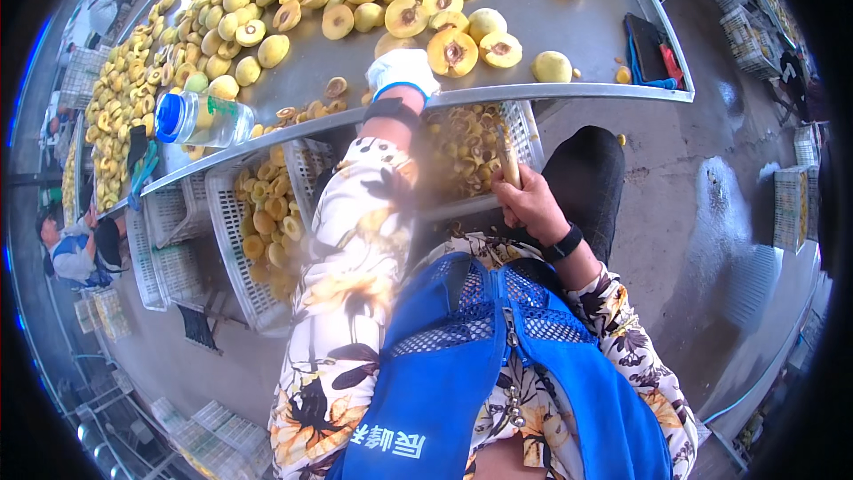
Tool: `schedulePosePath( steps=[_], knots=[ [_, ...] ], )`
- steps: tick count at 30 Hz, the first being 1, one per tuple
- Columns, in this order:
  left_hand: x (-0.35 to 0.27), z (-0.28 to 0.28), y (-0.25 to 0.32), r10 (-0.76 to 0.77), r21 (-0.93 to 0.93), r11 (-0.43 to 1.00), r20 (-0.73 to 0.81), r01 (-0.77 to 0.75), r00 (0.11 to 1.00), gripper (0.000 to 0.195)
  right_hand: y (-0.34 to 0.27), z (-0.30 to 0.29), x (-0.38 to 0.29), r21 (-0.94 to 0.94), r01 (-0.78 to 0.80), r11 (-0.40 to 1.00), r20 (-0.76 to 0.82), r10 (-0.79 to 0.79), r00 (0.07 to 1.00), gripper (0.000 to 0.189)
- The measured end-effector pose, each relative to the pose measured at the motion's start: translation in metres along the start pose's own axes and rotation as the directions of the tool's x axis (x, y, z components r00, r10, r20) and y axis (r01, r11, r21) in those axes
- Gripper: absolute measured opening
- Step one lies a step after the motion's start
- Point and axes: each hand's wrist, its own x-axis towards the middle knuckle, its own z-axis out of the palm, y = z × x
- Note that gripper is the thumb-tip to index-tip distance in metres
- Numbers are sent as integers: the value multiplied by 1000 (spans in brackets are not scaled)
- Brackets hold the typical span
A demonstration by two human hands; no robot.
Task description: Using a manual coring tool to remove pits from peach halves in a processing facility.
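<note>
My left hand (402, 73), in a white glove, reaches over the near edge of the metal table (533, 27). It is beside halved yellow peaches (453, 52) with brown stone cavities; its fingers are hidden, so I cannot tell whether they hold one. Down in front of my lap, my bare right hand (530, 203) grips a hand tool with a light wooden handle (510, 163). The tool's head is blurred against the scraps behind it. A white plastic crate (523, 127) of peach trimmings (463, 147) lies beneath the table edge, between my hands.
A heap of peaches (220, 33) spreads across the table's left. Near its edge lies a clear jar with a blue lid (200, 120). A dark flat object (646, 47) lies at the right corner. Another crate (250, 280) holds peach halves. A person (76, 253) sits farther left.
</note>
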Motion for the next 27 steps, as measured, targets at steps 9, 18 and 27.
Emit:
schedulePosePath(
  steps=[9, 18, 27],
  knots=[
    [-33, 22, -74, -89, -768, 455, -543, -451, 835, 44, -17, 25, 2, -192, 187, 963, 131, -163, 978, 12],
    [-122, 52, -39, -61, -598, -798, -43, -74, 997, 51, -50, 64, 15, -595, 433, 677, 240, -364, 900, 23],
    [-132, 60, -17, -148, -493, -836, -222, -242, 964, 33, -49, 68, 0, -588, 368, 720, 194, -316, 929, 21]
  ],
)
